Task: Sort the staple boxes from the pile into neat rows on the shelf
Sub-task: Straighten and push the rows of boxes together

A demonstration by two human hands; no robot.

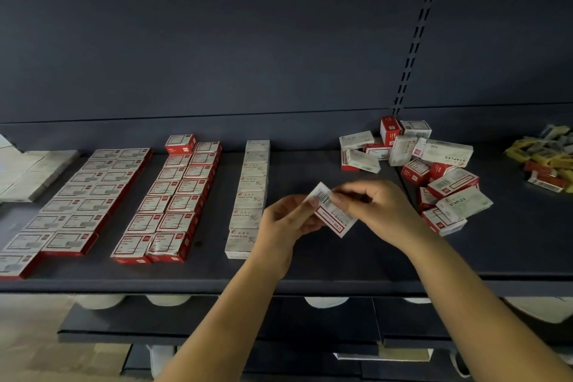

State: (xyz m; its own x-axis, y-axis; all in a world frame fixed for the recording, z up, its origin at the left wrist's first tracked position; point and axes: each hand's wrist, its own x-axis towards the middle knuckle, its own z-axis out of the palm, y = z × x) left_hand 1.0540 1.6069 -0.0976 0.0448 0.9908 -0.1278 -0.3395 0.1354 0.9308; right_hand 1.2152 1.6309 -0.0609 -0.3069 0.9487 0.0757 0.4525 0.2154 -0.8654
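While both hands' fingers (338, 195) pinch it, the staple box (336, 215) shows a white, red-trimmed, seemingly barcoded face.

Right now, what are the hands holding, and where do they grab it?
One small red and white box. The left hand pinches its left end, and the right hand pinches its top edge.

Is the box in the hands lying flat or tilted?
Tilted: the box is held above the shelf by the left hand and right hand, barcode face up.

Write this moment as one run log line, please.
hands: both hold one box | above shelf | pile: unsorted
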